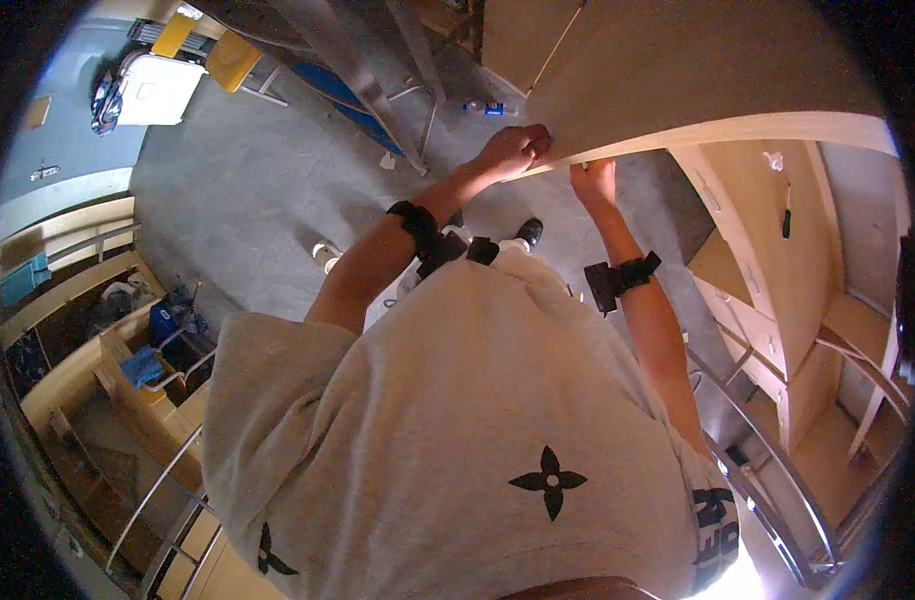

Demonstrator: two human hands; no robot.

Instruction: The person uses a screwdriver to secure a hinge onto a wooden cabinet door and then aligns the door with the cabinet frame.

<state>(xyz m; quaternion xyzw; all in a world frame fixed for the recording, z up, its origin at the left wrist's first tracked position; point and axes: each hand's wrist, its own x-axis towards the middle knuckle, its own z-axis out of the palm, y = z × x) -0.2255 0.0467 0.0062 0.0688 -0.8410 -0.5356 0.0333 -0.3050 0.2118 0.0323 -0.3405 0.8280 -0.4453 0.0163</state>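
Observation:
A large wooden board [698, 80] with a pale, curving edge spans the upper right. At the board's left corner my left hand [515, 152] is closed, its fingers curled against the wood. My right hand [595, 182] is a little to the right, raised to the pale edge with its fingers bent against the underside; the fingertips are partly hidden there. Both forearms wear black straps with small dark boxes.
Wooden cabinets [748, 250] with a screwdriver [787, 222] on one panel stand at the right. A metal rail [788, 460] curves below them. Metal legs [363, 80], a bottle [492, 108] and a white folding table [161, 90] lie beyond. Open wooden drawers [118, 350] fill the left.

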